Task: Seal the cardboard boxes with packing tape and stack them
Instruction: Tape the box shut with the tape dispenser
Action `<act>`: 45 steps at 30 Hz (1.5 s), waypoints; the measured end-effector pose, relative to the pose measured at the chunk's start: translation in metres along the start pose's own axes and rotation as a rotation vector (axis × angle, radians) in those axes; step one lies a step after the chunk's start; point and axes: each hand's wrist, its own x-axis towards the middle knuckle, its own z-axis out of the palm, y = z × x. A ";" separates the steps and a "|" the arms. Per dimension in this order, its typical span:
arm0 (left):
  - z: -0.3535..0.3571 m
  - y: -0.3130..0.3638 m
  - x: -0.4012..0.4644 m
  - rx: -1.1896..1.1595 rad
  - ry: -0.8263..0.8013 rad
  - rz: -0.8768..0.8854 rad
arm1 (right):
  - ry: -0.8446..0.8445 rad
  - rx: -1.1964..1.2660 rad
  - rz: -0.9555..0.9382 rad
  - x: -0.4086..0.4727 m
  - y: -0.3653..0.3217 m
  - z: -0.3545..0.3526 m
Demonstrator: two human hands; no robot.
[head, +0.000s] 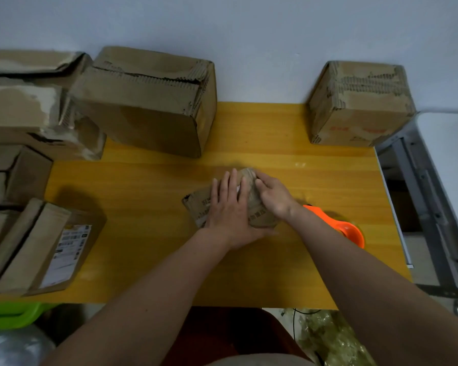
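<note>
Small cardboard box (198, 204) lies near the middle of the bench (249, 273), slightly toward the right, turned askew to the edges, printed side showing. Left hand (229, 207) lies flat over its top, fingers straight and together, palm at the near edge; judged to be pinning the flaps down and keeping the box from sliding. Right hand (273, 194) comes in from the right with fingers bent over the far right corner, pressing there; whether it pinches a tape end or only smooths the cardboard cannot be told, the spot being blurred. Orange tape dispenser (347, 229) rests on the bench just behind the right wrist, toward the right edge, close enough to be taken up without reaching. Sealing of this box looks under way, stacking not yet begun. Open bench on all sides of the box: bare wood toward the near edge and a wide strip toward the far edge. At the far right corner stands a closed box (360, 107), well apart. A large box (148, 107) sits at the far edge left of centre, and the left edge is crowded with more boxes, among them a labelled box (64, 252) at the near left corner. Room to turn the small box is good; room leftward is tight.
</note>
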 end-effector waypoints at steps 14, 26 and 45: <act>-0.015 -0.042 0.016 -0.139 -0.025 -0.047 | 0.132 -0.197 -0.067 0.026 -0.025 0.003; -0.026 -0.055 0.028 -0.329 -0.142 -0.163 | -0.083 -0.025 0.047 -0.007 0.010 0.004; -0.024 -0.052 -0.010 -0.807 -0.157 -0.640 | 0.263 0.301 0.140 0.003 0.017 0.017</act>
